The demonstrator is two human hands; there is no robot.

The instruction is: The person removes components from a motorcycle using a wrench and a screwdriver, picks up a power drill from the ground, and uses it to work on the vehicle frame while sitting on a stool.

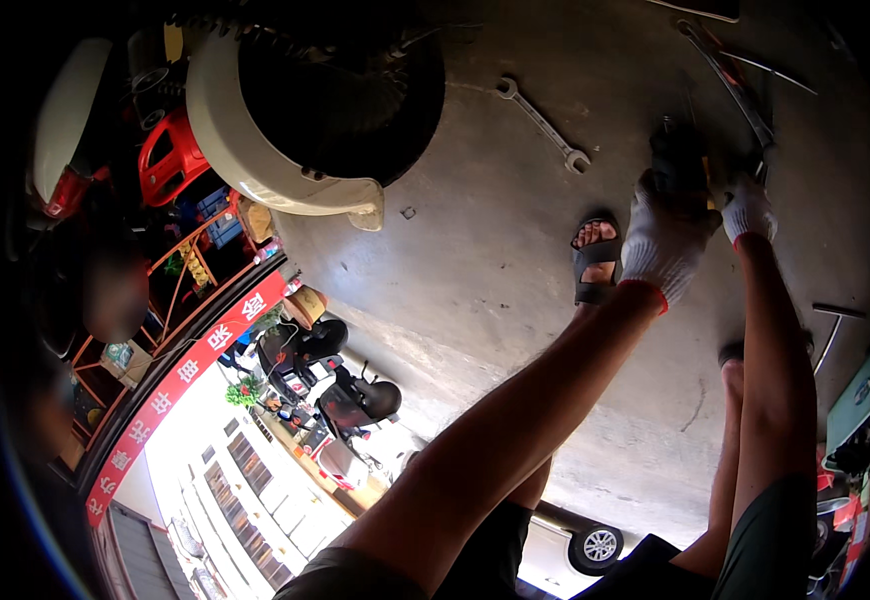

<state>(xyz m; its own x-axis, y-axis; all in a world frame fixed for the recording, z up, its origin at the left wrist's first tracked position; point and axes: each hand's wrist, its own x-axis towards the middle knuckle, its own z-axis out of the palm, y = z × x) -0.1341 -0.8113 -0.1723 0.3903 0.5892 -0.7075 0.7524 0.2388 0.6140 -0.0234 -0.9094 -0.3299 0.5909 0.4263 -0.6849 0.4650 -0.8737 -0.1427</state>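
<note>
My left hand (670, 235), in a white knit glove with a red cuff, has its fingers curled round a bulky dark object (677, 160) with a yellowish side, too dim to identify. Just right of it my right hand (750, 210), gloved alike, is closed at the lower end of some long, narrow tools; what exactly it grips is unclear. A long metal tool (725, 75) lies above that hand on the concrete floor (475, 270). A double open-end wrench (543, 125) lies farther left, above my sandaled foot (595, 255).
A cream scooter body panel (255, 180) and red plastic part (170, 160) are at upper left, near an orange rack (190, 255). Scooters (355, 400) stand outside the entrance under a red banner (185, 370). A T-shaped tool (835, 320) and teal case (860, 390) are at right.
</note>
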